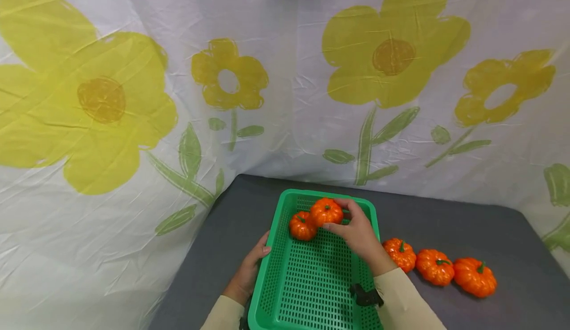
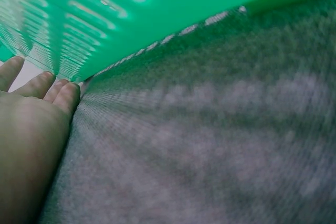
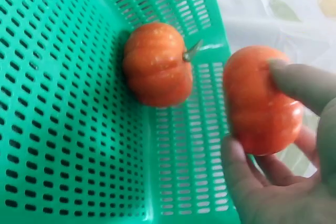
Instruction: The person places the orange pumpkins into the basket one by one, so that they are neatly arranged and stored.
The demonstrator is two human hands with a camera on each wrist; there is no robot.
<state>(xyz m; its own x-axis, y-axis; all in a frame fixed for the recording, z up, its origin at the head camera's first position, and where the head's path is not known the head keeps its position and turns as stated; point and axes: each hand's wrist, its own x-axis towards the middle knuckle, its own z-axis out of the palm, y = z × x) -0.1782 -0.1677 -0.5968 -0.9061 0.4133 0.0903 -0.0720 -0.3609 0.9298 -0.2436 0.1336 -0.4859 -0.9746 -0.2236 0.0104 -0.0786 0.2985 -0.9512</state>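
Observation:
My right hand (image 1: 358, 231) holds a small orange pumpkin (image 1: 326, 212) above the far part of a green perforated basket (image 1: 257, 300). In the right wrist view the thumb and fingers grip this pumpkin (image 3: 260, 100) from both sides. A second orange pumpkin (image 1: 303, 226) with a green stem lies in the basket, close to its far left corner; the right wrist view also has this pumpkin (image 3: 157, 65) against the basket wall. My left hand (image 1: 249, 268) rests against the basket's left side, its fingers (image 2: 39, 83) nearly straight along the outer wall.
On the dark grey table (image 1: 450, 221), to the right of the basket, three more pumpkins sit in a row: a near one (image 1: 474, 277), a middle one (image 1: 435, 267) and one (image 1: 400, 254) beside my right forearm. A white flowered cloth (image 1: 285, 137) hangs behind the table.

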